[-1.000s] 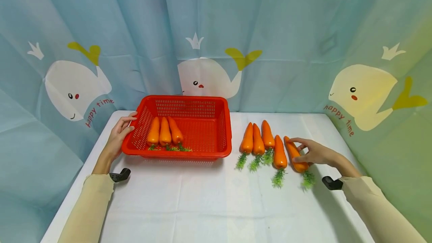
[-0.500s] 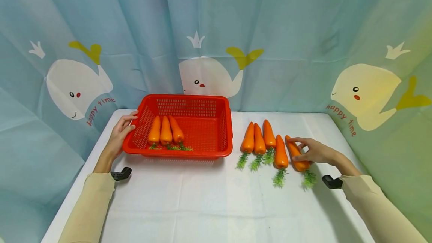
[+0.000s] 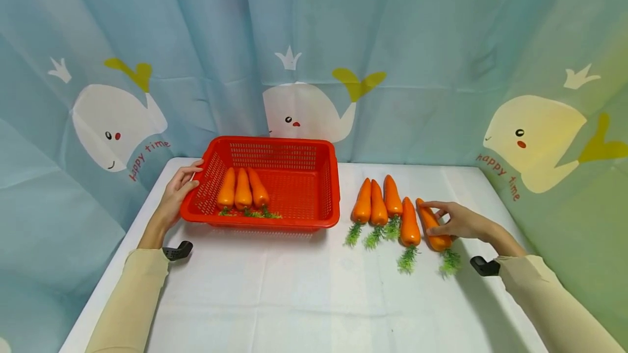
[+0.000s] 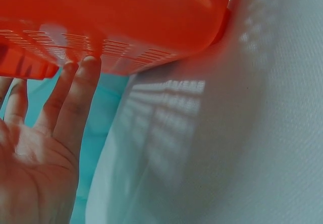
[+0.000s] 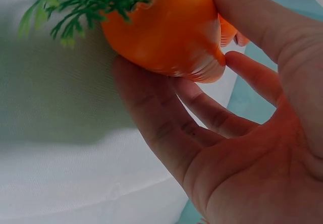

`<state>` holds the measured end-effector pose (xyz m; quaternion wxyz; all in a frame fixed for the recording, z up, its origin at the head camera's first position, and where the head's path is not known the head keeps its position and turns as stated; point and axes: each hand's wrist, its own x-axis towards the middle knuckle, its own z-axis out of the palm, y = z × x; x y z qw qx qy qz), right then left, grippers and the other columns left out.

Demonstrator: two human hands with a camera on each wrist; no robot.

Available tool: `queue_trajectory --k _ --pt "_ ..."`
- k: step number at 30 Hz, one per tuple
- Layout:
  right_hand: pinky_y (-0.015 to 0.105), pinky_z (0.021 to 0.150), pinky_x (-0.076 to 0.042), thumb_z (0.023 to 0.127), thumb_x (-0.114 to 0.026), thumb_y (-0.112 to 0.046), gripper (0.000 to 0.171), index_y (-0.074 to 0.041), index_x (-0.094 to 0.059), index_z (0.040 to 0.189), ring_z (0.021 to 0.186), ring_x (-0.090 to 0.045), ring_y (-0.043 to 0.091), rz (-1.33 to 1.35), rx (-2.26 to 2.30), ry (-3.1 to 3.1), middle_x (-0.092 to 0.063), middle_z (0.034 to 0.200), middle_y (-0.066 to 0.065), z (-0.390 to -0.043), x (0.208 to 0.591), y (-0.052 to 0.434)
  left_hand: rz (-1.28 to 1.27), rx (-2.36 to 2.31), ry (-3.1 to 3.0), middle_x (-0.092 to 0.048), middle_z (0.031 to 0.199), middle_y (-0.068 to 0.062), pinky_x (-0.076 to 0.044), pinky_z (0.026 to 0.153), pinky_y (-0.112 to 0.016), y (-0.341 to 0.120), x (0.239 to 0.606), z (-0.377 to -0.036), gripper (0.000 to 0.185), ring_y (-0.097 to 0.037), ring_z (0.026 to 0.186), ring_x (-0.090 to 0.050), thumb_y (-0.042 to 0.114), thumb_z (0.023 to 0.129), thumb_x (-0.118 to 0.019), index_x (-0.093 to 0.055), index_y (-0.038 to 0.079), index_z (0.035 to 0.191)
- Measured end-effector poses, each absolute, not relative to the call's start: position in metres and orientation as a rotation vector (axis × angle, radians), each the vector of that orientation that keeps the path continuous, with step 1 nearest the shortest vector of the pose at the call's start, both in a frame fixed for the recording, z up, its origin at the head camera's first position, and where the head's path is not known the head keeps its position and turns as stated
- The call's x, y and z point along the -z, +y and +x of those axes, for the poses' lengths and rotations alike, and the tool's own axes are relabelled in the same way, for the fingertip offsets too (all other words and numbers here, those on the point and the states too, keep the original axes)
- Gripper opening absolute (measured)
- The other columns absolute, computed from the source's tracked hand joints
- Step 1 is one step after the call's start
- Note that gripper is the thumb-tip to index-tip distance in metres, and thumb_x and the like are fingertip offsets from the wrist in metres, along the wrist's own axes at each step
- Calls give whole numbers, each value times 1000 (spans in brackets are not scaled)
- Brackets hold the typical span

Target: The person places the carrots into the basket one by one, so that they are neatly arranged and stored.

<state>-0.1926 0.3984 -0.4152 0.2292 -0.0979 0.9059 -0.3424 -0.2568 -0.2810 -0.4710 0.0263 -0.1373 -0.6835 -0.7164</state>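
Note:
A red slotted basket (image 3: pixel 330 189) stands on the white table and holds three orange carrots (image 3: pixel 241 189) side by side at its left. My left hand (image 3: pixel 177 192) rests with straight fingers (image 4: pixel 75 95) against the basket's left wall (image 4: pixel 126 22). Right of the basket lie several carrots in a row (image 3: pixel 378 206), green tops toward me. My right hand (image 3: pixel 453 221) curls its fingers and thumb round the rightmost carrot (image 3: pixel 433 226), which lies on the table; the right wrist view shows that carrot (image 5: pixel 166 30) held between the thumb and fingers.
A blue curtain with whale pictures (image 3: pixel 299 108) hangs close behind and to both sides of the table. The white tablecloth (image 3: pixel 294 298) stretches toward me in front of the basket and carrots. Black wrist mounts (image 3: pixel 177 251) sit by each sleeve.
The hands and carrots keep their places; only the head view has shifted slightly.

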Motion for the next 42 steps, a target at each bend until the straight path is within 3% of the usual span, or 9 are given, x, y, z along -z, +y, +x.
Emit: queue_trajectory --k 7,14,26,34,37,42 --pt "33 60 -54 85 -76 -20 77 4 -36 146 74 -56 21 -347 864 2516 -49 114 29 -194 408 398 -486 2255 -2064 -26 159 -7 -45 97 -18 -281 472 -257 32 -20 146 -20 3 101 -42 -43 -3 132" --pt "33 61 -57 85 -76 -19 77 5 -35 146 76 -64 21 -411 839 2505 -48 118 33 -195 396 399 -497 2264 -2064 -23 159 -8 -45 96 -18 -281 471 -257 34 -21 146 -20 -2 99 -35 -39 -6 133" --pt "32 71 -57 86 -75 -23 76 -7 -36 149 98 -67 31 -459 934 2574 -50 129 31 -195 361 400 -491 2253 -2076 -24 159 -6 -47 95 -19 -281 471 -255 36 -23 145 -21 0 99 -35 -41 -3 134" --pt "31 78 -55 88 -73 -24 77 -15 -33 152 114 -59 40 -513 1026 2663 -48 140 22 -198 340 399 -497 2261 -2065 -25 159 -7 -46 96 -19 -281 471 -255 35 -21 145 -23 0 99 -36 -40 -4 134" --pt "32 79 -55 89 -72 -22 77 -19 -30 154 115 -59 38 -464 1105 2633 -45 140 23 -198 335 399 -509 2258 -2063 -24 159 -8 -46 96 -19 -281 471 -255 35 -22 145 -22 0 99 -36 -40 -5 133" --pt "36 80 -56 91 -69 -16 76 -21 -27 155 110 -63 20 -437 1226 2562 -43 141 25 -199 330 399 -522 2249 -2064 -24 159 -9 -45 96 -18 -281 472 -254 34 -23 146 -20 0 99 -36 -40 -6 133"
